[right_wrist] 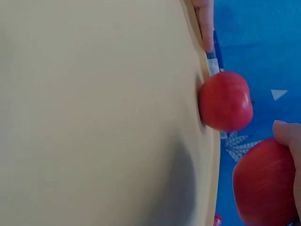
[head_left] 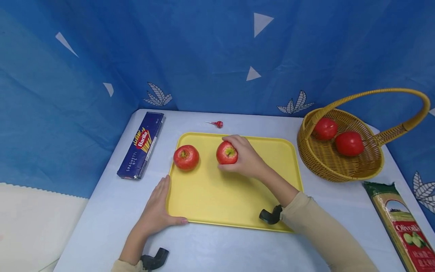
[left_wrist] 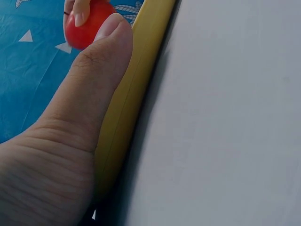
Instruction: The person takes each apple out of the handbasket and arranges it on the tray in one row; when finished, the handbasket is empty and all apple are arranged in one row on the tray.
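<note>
My right hand (head_left: 247, 158) grips a red apple (head_left: 225, 154), thumb and fingers round its sides. The right wrist view shows this apple (right_wrist: 264, 183) held above the yellow tray (head_left: 210, 198), with a shadow on the tray below. Another red apple (head_left: 186, 158) sits on the tray near its left edge. At the tray's near left corner, my left hand (head_left: 155, 212) rests against the rim with fingers straight along the left side. Its thumb (left_wrist: 89, 84) lies along the near side of the tray.
A wicker basket (head_left: 326, 174) with a tall handle stands at the right, holding two red fruits (head_left: 349, 143). A blue spaghetti box (head_left: 141, 147) lies left of the tray. Behind it is a lollipop (head_left: 218, 124). An Olivoila pasta packet (head_left: 402, 226) lies front right.
</note>
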